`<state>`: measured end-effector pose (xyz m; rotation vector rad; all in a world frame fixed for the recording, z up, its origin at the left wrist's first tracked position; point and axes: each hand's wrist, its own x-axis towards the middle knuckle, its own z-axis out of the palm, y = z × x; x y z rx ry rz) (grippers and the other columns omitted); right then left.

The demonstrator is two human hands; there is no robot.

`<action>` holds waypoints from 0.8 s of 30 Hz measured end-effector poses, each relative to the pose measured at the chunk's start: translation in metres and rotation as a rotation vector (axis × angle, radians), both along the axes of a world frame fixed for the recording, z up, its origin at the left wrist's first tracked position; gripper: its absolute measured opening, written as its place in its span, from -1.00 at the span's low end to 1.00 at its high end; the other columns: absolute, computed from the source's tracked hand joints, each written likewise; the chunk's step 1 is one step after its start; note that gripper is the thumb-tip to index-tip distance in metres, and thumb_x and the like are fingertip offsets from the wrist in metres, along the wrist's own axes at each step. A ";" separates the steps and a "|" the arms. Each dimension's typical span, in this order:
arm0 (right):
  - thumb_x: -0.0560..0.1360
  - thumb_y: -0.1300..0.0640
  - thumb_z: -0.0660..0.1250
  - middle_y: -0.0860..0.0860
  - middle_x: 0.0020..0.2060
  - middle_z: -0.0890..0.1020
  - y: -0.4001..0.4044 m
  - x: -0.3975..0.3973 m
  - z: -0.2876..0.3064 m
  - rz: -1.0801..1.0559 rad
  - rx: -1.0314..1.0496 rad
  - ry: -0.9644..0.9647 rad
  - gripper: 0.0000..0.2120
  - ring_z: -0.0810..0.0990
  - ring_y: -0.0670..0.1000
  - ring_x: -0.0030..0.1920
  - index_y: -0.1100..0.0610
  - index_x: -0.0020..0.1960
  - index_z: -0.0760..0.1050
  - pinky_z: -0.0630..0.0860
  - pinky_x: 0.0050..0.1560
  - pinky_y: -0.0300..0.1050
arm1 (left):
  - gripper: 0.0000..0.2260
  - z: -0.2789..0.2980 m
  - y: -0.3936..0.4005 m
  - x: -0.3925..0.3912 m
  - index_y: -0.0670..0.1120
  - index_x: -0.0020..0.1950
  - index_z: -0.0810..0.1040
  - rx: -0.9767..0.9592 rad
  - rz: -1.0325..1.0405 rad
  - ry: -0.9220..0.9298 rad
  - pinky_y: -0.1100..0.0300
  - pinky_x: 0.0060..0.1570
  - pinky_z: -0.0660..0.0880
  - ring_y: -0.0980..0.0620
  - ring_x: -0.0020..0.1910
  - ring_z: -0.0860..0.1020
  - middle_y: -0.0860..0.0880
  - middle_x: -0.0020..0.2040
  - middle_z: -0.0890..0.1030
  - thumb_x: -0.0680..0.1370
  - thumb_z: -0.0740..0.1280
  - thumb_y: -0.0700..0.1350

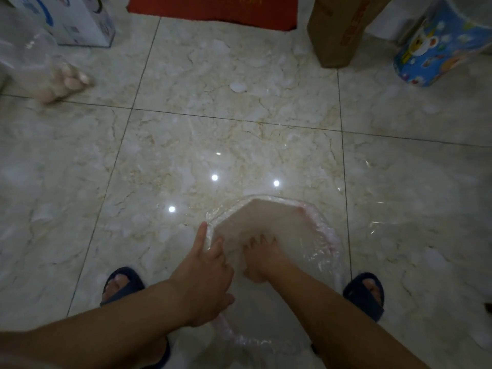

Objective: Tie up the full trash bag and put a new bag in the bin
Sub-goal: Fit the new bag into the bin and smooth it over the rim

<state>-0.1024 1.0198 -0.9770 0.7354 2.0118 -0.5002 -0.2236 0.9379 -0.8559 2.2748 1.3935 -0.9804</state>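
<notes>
The bin (328,237) stands on the floor between my feet, its pink rim showing through a clear new bag (269,217) draped over it. My left hand (207,265) is at the bin's left rim, with thumb and fingers pinching the bag's film there and the index finger stretched out. My right hand (262,259) is inside the bag-lined bin, fingers spread and pressing against the plastic. At the far left lies the full trash bag (50,73), clear with pale pink contents and blurred, well apart from both hands. I cannot tell whether its top is tied.
My feet wear dark blue slippers (122,286) on either side of the bin. Along the far edge stand a white printed box (77,20), a red mat (213,6), a brown cardboard box (340,30) and a blue patterned container (436,46). Glossy marble tiles lie between.
</notes>
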 end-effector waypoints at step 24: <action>0.60 -0.02 0.16 0.14 0.13 0.62 -0.043 0.090 0.160 -0.021 0.284 0.335 -0.67 0.57 0.18 0.14 0.14 0.21 0.52 0.48 0.11 0.02 | -0.60 0.036 -0.028 0.005 -0.03 0.23 0.53 0.180 0.125 -0.492 0.08 0.16 0.43 -0.07 0.12 0.55 -0.06 0.15 0.62 0.60 0.09 0.16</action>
